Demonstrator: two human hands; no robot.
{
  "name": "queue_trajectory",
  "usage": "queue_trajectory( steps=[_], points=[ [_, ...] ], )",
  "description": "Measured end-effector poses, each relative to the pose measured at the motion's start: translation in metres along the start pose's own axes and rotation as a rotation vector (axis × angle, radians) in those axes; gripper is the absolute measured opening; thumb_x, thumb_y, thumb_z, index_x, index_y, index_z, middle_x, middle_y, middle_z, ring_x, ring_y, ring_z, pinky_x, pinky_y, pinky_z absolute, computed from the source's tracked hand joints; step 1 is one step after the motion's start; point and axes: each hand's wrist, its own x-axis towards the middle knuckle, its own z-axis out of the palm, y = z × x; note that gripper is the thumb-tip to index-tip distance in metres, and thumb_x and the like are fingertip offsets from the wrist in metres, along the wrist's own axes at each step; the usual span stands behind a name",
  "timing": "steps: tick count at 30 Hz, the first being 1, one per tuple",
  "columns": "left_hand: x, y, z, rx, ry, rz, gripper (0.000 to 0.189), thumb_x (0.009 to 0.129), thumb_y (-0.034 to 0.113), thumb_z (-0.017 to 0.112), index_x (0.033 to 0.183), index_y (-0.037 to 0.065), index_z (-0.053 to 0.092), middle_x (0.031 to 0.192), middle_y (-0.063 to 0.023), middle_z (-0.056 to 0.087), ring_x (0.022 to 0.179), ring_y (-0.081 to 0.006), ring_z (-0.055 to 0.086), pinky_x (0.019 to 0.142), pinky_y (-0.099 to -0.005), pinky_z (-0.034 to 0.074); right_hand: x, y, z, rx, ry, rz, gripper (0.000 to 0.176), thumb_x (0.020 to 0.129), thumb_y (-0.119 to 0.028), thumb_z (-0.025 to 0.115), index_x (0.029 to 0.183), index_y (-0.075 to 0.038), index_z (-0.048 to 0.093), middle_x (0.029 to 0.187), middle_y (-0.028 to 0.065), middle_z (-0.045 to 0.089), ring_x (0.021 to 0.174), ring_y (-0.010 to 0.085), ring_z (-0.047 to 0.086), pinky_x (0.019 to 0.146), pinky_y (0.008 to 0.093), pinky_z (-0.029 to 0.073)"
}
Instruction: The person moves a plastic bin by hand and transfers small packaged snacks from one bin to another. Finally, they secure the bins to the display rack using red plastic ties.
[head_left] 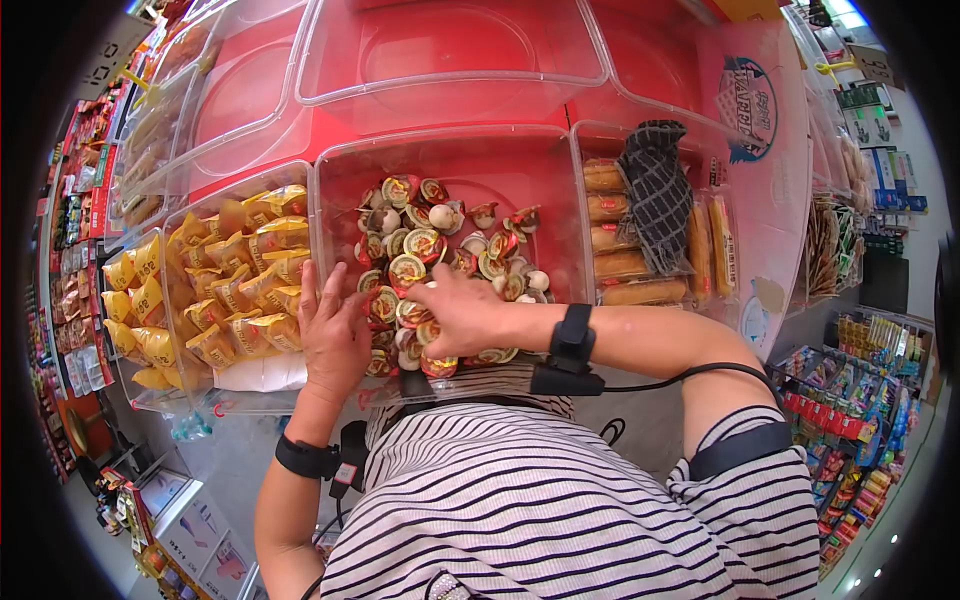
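Striped shirt, hands among wrapped sweets

A black-and-white striped shirt, black bands on both wrists, a black cable and a black upper-arm strap.
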Motion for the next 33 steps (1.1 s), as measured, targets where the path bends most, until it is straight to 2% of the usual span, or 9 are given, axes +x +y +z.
queue_trajectory(
  steps=[6,9,13,19,23,27,28,31,33],
  points=[
    [-0.001,0.001,-0.003,0.016,-0.024,0.0,0.026,0.073,0.002,0.06,0.097,0.007,0.065,0.133,-0.0117,0.048,0.134,-0.0409,0.027,0.105,-0.0467,0.028,0.031,-0.011,-0.013,0.51,-0.072,-0.263,0.07,0.072,-0.04,0.072,0.124,-0.001,0.048,0.114,0.0245,0.055,0.109,0.0351,0.052,0.092,0.0405,0.043],
    [0.0,0.002,-0.004,-0.01,-0.015,-0.023,0.03,0.074,0.002,0.062,0.104,0.007,0.058,0.132,-0.0118,0.048,0.133,-0.0406,0.029,0.105,-0.0462,0.029,0.048,0.006,-0.045,-0.087,0.379,-0.279,0.055,0.073,-0.035,0.071,0.119,-0.008,0.056,0.109,0.0154,0.058,0.106,0.034,0.052,0.088,0.0436,0.046],
    [0.0,-0.002,-0.001,-0.051,0.034,-0.028,0.029,0.077,0.001,0.062,0.103,0.008,0.053,0.131,-0.0111,0.049,0.133,-0.0404,0.029,0.104,-0.0457,0.031,0.096,0.014,-0.038,-0.265,0.271,-0.542,0.042,0.075,-0.036,0.066,0.105,-0.007,0.063,0.105,0.0128,0.059,0.105,0.0314,0.052,0.094,0.0419,0.04],
    [-0.005,-0.004,0.002,-0.069,0.039,-0.043,0.032,0.075,-0.002,0.061,0.104,0.008,0.051,0.13,-0.0104,0.05,0.133,-0.0405,0.029,0.104,-0.0464,0.029,0.112,-0.005,-0.019,-0.628,0.172,-0.439,0.053,0.077,-0.055,0.055,0.1,-0.008,0.064,0.102,0.0152,0.061,0.104,0.0297,0.053,0.089,0.0422,0.038],
    [-0.001,-0.005,0.003,-0.064,0.082,-0.015,0.032,0.076,-0.003,0.054,0.107,0.007,0.051,0.127,-0.01,0.052,0.131,-0.0372,0.033,0.1,-0.0483,0.032,0.109,-0.006,-0.035,-0.497,-0.354,-0.084,0.05,0.073,-0.053,0.056,0.106,-0.017,0.065,0.103,0.0138,0.062,0.104,0.0304,0.054,0.087,0.0424,0.04],
    [-0.003,-0.005,0.004,-0.058,0.089,-0.019,0.033,0.077,-0.002,0.053,0.109,0.007,0.053,0.127,-0.0093,0.053,0.131,-0.0369,0.033,0.1,-0.0479,0.031,0.074,0.019,-0.038,-0.588,-0.182,-0.374,0.051,0.063,-0.041,0.065,0.11,-0.021,0.065,0.099,0.013,0.061,0.105,0.0289,0.053,0.084,0.043,0.043],
    [-0.004,-0.006,0.005,-0.051,0.083,-0.019,0.034,0.077,-0.002,0.053,0.11,0.007,0.053,0.127,-0.009,0.053,0.131,-0.0368,0.033,0.1,-0.0478,0.031,0.066,0.02,-0.042,-0.566,-0.29,-0.291,0.054,0.059,-0.034,0.069,0.11,-0.02,0.065,0.098,0.0119,0.06,0.107,0.0292,0.051,0.086,0.0419,0.043],
    [-0.004,-0.006,0.007,-0.058,0.094,-0.023,0.034,0.079,-0.001,0.053,0.111,0.008,0.054,0.127,-0.0085,0.053,0.131,-0.0363,0.034,0.099,-0.0478,0.032,0.032,0.033,-0.05,-0.743,-0.296,-0.328,0.051,0.06,-0.029,0.069,0.109,-0.018,0.065,0.101,0.0118,0.057,0.108,0.03,0.049,0.089,0.041,0.041],
    [-0.005,-0.006,0.007,-0.06,0.096,-0.028,0.034,0.079,-0.001,0.054,0.112,0.008,0.054,0.127,-0.0084,0.052,0.131,-0.0363,0.034,0.099,-0.0484,0.032,0.018,0.043,-0.065,-0.662,-0.308,-0.187,0.051,0.065,-0.028,0.069,0.114,-0.015,0.062,0.11,0.0137,0.055,0.111,0.0314,0.047,0.092,0.0411,0.04]
  ],
)
